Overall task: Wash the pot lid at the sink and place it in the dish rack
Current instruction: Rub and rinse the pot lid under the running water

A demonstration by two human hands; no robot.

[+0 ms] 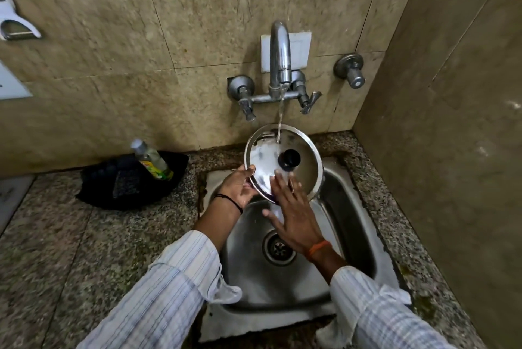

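Water [279,120] runs in a thin stream from the curved tap [280,52] onto the upper part of the pot lid [302,151], which is held tilted over the back of the steel sink [347,224], its domed top and black knob [288,159] facing the camera.

In the head view, the only 1 here, the left hand [238,187] grips the lid at its lower left rim: the thumb lies on the shiny top near the edge, and the other fingers curl underneath, out of sight. The right hand [293,221] is spread open, clasping nothing; its fingertips [281,179] rest flat on the lower part of the lid's top, just below the knob, while the palm hangs over the basin above the drain [278,248]. A dark thread circles the left wrist and an orange band the right; both arms wear striped sleeves pushed up past the wrists.

On the speckled counter [84,249] left of the sink sits a black holder [113,187] with a clear bottle [152,159] leaning in it, well apart from the lid. 2 handles flank the tap on the tiled wall [113,52], and 1 more valve [351,69] is fixed further right.
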